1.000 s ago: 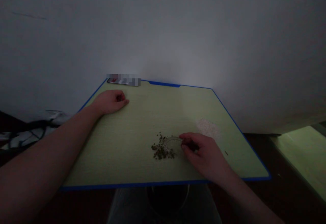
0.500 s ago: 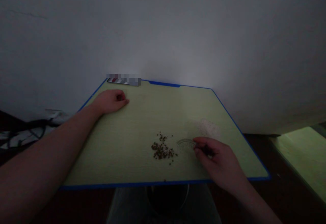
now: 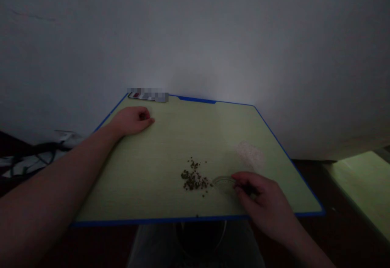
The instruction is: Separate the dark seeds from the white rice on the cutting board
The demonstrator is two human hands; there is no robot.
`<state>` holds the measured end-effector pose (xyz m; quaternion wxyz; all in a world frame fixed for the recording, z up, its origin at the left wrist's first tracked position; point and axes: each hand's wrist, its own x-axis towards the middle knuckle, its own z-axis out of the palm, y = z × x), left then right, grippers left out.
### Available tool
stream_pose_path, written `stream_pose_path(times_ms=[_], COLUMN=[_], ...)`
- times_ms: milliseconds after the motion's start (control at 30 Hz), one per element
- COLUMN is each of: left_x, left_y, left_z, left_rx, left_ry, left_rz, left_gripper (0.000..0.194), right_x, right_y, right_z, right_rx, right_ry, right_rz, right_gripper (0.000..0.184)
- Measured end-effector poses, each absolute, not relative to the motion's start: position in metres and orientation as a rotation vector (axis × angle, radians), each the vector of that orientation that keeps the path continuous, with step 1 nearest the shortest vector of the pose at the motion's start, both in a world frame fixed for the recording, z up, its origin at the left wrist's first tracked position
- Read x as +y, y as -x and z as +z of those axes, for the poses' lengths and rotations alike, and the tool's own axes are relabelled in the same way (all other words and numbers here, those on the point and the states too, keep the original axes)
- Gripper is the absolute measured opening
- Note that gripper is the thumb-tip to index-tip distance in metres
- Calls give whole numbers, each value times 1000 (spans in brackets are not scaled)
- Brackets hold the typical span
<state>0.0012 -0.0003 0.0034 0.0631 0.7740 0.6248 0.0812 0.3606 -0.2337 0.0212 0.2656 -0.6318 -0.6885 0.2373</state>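
My right hand [image 3: 264, 197] pinches a clear protractor [image 3: 224, 181] by its right end between thumb and fingers. The protractor's curved, marked edge points left, close to a pile of small dark brown grains [image 3: 193, 182] mixed with some pale ones. Behind my right hand lies a flat heap of fine whitish grains [image 3: 251, 154]. My left hand [image 3: 133, 120] rests on the far left of the pale green board [image 3: 189, 134], its fingers curled in and nothing visible in them.
A phone [image 3: 148, 96], partly blurred out, lies at the board's far left corner. A blue rim [image 3: 152, 221] edges the board. Behind it rises a pale wall [image 3: 195, 36]. Dark cables [image 3: 39, 150] hang at left, and a round container [image 3: 201, 235] shows below the front edge.
My right hand has moved slightly toward me with the protractor, bringing its left end beside the dark grains. My left hand stays where it was.
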Motion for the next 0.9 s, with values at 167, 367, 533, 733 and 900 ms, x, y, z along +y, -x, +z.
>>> stream_pose_path(times_ms=[167,367,533,733,900], left_x=[-1,-4,-3,-1,-1], left_y=[0,-1,-1,-2,-1], left_z=[4,6,4,4,4], left_rx=[1853,1815,1823,1884,1863], left_ry=[-2357,-2377,-2379,-2350,-2361], left_rz=[254,290,284,242,255], left_gripper=[41,40,40,41,42], right_x=[-234,-235,-236,-237,-241], right_y=[-359,-359,-357,-355,-356], right_z=[20,21,22,24,24], right_rx=[-1877,-1894,-1938,-1976,-1973], right_ry=[1688,1688,1670,1634,1645], right_rz=[689,679,667,706,732], right_gripper=[25,25,24,25,25])
